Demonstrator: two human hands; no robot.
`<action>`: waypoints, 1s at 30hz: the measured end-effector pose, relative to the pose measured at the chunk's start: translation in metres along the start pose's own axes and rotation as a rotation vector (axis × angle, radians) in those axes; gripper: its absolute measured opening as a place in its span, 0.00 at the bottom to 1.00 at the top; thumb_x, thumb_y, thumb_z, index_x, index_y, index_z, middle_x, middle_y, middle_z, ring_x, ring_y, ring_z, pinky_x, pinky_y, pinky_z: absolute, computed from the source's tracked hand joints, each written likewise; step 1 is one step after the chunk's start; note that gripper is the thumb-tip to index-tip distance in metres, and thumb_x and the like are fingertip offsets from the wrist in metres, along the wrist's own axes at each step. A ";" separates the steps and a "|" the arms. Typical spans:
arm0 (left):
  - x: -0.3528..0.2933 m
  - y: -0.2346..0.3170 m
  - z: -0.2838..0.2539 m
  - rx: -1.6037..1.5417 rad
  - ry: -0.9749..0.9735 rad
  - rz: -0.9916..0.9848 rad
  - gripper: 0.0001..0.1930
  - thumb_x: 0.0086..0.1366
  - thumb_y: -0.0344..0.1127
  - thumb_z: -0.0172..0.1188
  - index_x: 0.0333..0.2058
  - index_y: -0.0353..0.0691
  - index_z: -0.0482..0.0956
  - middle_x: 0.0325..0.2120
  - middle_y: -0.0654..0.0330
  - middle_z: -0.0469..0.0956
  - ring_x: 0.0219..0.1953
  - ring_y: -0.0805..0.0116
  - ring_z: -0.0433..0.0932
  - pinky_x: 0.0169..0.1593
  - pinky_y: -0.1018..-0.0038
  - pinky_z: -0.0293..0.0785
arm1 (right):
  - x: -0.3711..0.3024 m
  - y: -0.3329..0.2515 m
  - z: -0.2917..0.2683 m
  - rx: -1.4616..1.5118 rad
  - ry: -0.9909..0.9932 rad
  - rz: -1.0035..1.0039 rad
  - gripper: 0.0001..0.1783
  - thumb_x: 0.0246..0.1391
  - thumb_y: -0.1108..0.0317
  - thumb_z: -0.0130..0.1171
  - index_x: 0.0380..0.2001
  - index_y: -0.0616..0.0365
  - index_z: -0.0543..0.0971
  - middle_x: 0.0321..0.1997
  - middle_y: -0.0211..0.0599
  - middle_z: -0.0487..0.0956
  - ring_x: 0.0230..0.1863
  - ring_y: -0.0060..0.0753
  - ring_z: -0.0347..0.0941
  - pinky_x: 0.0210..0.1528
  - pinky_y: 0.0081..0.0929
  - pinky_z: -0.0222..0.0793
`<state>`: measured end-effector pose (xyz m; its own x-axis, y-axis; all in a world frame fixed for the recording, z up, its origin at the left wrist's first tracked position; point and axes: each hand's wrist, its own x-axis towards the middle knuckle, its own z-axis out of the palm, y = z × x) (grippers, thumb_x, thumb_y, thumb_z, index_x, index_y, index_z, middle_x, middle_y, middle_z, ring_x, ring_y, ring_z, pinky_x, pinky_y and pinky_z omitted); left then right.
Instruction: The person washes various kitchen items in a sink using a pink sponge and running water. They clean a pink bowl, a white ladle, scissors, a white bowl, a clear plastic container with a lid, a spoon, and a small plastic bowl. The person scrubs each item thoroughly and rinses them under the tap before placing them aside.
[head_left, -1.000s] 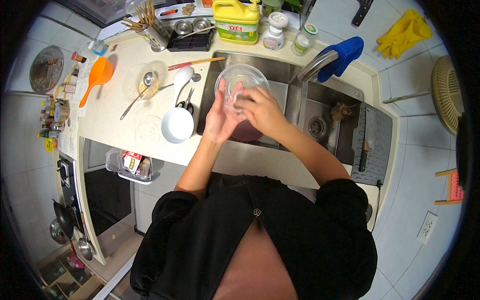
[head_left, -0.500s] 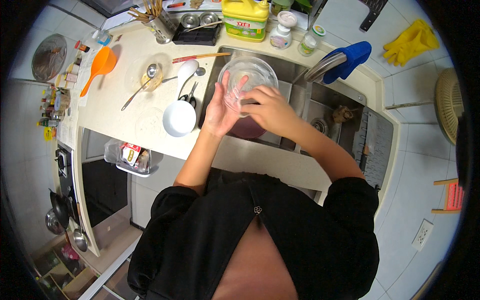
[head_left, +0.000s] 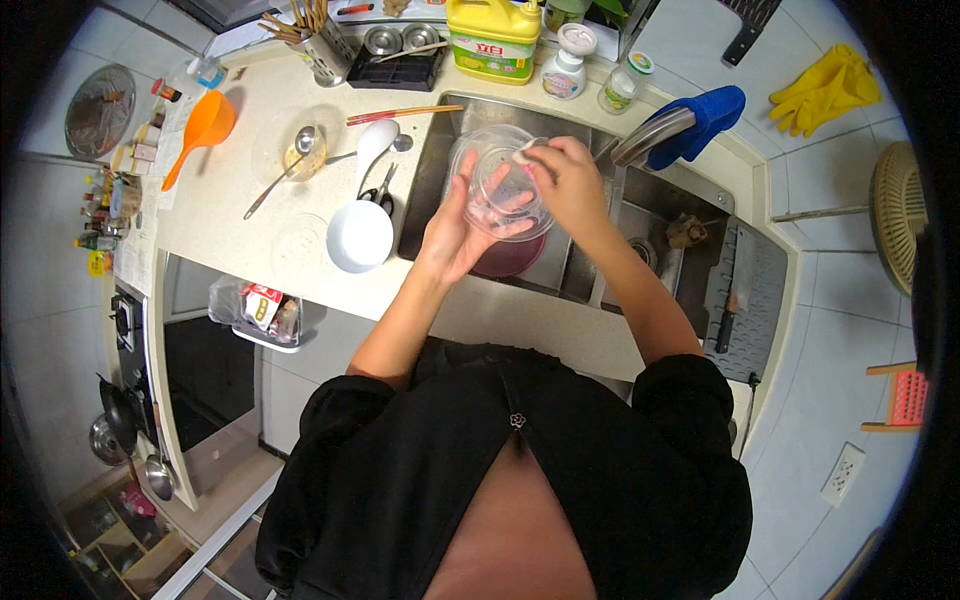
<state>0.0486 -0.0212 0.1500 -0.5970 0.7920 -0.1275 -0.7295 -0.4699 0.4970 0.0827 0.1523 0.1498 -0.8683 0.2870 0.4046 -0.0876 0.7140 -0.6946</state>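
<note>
Over the left sink basin (head_left: 425,215) I hold a clear plastic bowl (head_left: 492,150), tilted. My left hand (head_left: 450,238) supports it from below and the left, and its fingers show through the clear wall. At the bowl's right rim, my right hand (head_left: 572,190) is closed on a small pale wad (head_left: 524,152), a cloth or sponge by its look, pressed to the bowl. Beneath the bowl a dark reddish basin (head_left: 512,258) sits in the sink, partly covered. A white bowl (head_left: 360,237) stands on the counter left of my left hand.
Scissors (head_left: 380,192), a white spoon (head_left: 374,145) and red chopsticks (head_left: 400,114) lie left of the sink. Farther left are a clear bowl with a ladle (head_left: 304,142) and an orange scoop (head_left: 208,122). Behind stands a yellow jug (head_left: 492,45); right are a blue-wrapped faucet (head_left: 655,138) and a knife (head_left: 735,300).
The clear bowl has turned and shifted slightly right and down. My right hand has moved from the bowl's near side up to its right rim, and the pale wad now shows.
</note>
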 end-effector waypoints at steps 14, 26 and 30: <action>-0.032 0.024 -0.039 0.150 0.164 0.076 0.37 0.54 0.30 0.56 0.60 0.47 0.46 0.59 0.47 0.51 0.61 0.51 0.53 0.59 0.51 0.51 | -0.041 0.008 0.009 1.471 -0.140 0.860 0.13 0.53 0.71 0.49 0.43 0.61 0.68 0.41 0.38 0.73 0.40 0.29 0.71 0.42 0.26 0.69; -0.049 0.004 -0.039 0.047 0.073 -0.116 0.42 0.46 0.12 0.40 0.61 0.49 0.45 0.55 0.56 0.58 0.51 0.55 0.67 0.51 0.53 0.67 | -0.049 -0.066 0.039 0.007 -0.204 -0.390 0.11 0.40 0.73 0.57 0.31 0.59 0.75 0.41 0.40 0.69 0.41 0.44 0.67 0.44 0.32 0.64; -0.057 0.011 -0.030 -0.090 -0.012 -0.025 0.45 0.45 0.11 0.39 0.62 0.52 0.39 0.56 0.54 0.56 0.53 0.54 0.66 0.52 0.55 0.67 | -0.031 -0.028 0.049 0.017 -0.019 -0.079 0.10 0.39 0.75 0.58 0.31 0.60 0.75 0.38 0.41 0.70 0.41 0.45 0.67 0.44 0.36 0.64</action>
<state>0.0643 -0.0836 0.1368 -0.5742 0.8086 -0.1284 -0.7719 -0.4824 0.4142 0.0878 0.0922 0.1278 -0.8675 0.2180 0.4471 -0.1642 0.7228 -0.6712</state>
